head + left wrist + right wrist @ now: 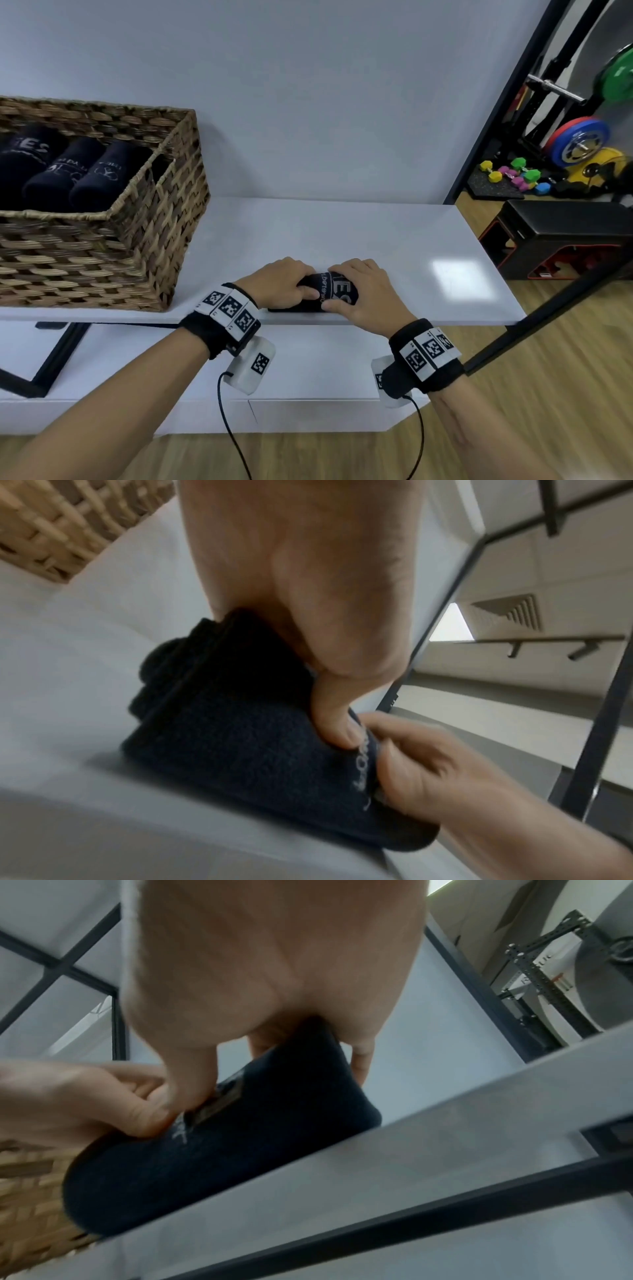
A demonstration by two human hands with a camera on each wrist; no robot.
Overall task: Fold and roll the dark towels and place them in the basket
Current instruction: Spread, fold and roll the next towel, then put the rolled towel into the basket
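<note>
A dark navy towel (329,291) with white lettering lies rolled at the front edge of the white table (342,233). My left hand (284,281) grips its left part, thumb pressed on the roll (240,737). My right hand (363,291) curls over its right part, thumb on the near side of the towel (240,1137). The wicker basket (164,240) stands at the left of the table, well apart from both hands. Three rolled dark towels (68,171) lie side by side inside it.
A white wall rises behind the table. A black metal frame (548,318) runs past the table's right end. On the wooden floor to the right stand a black bench (561,233), coloured dumbbells (513,173) and weight plates (579,142). A lower white shelf (308,363) lies under the tabletop.
</note>
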